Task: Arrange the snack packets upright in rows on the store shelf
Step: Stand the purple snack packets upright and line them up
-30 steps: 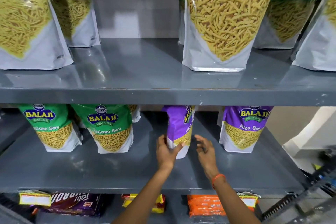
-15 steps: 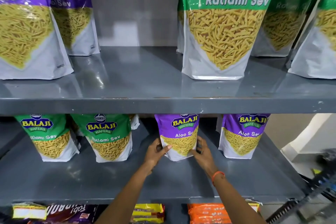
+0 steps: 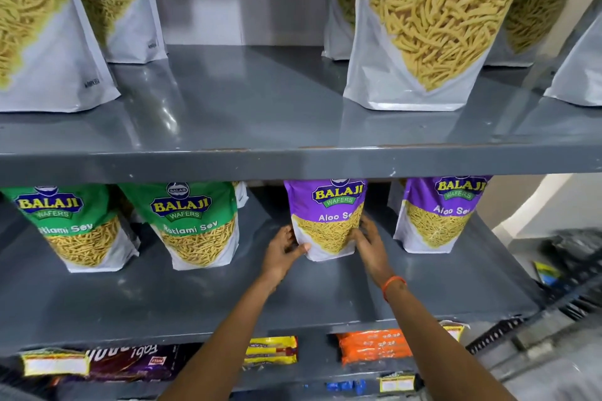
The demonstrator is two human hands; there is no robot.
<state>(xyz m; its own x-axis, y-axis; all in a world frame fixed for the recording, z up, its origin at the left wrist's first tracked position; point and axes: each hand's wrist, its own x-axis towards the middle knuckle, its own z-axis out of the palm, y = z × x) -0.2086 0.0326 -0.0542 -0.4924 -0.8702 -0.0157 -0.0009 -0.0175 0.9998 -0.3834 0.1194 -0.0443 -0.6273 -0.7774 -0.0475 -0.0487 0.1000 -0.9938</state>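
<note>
Placement of one purple packet on the middle shelf is the step in hand. It stands upright, label forward, between the nearer green packet on its left and a second purple packet on its right, apart from both. Left hand cups its lower left edge, thumb across the bottom corner; right hand lies flat against its lower right side. Each grip is loose and partly open, fingers bracing the pouch rather than clamping it. An orange band sits on the right wrist.

Judgement: the pouch appears seated on its base and squared to the front. The next move calls for a gentle release without tipping it, with perhaps a small nudge so that its front lines up with the neighbours. The gap to the green packet looks wider than the gap on the right, so spacing may need correcting.

A further green packet stands at the left end of the row. On the top shelf, large pouches stand upright, among them a big green one.

Limits of view:
- Tops of the middle-row packets are hidden behind the top shelf's front lip.
- Upper pouches are cut off at the frame edge.
- Whether more packets stand behind the front row cannot be settled, though a white edge shows behind the nearer green packet.
- Goods on the bottom shelf are partly covered by the forearms.
- Dark objects at the far right are blurred and cannot be identified.
</note>
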